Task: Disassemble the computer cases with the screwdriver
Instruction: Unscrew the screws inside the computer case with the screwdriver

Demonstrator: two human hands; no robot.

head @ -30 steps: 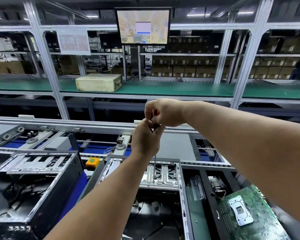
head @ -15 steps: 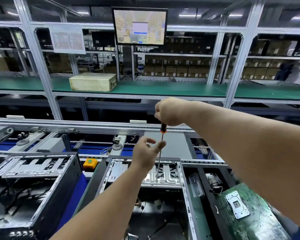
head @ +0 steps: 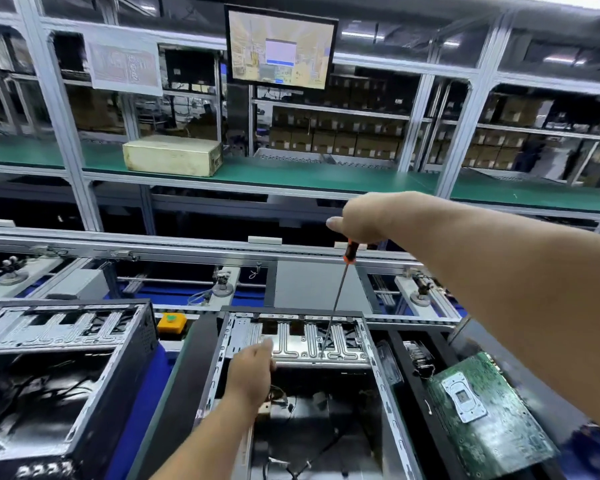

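Observation:
An open black computer case (head: pixel 222 358) lies in front of me, with a silver drive cage (head: pixel 302 341) at its far end. My right hand (head: pixel 364 216) grips the black-and-orange handle of a long screwdriver (head: pixel 336 299) held almost upright, its tip down on the right part of the cage. My left hand (head: pixel 253 372) is lower, at the cage's near left edge, fingers reaching onto the metal. Whether it holds anything is not clear. A second open case (head: pixel 132 341) stands at the left.
A green circuit board (head: pixel 499 420) lies on a black panel to the right of the case. An orange button box (head: pixel 171 323) sits between the two cases. A conveyor rail (head: pixel 187 251) runs behind them, under a green shelf (head: pixel 291 178) carrying a beige box (head: pixel 172 154).
My left hand let go of the screwdriver shaft and dropped to the drive cage. My right hand stayed on the handle, and the view shifted left.

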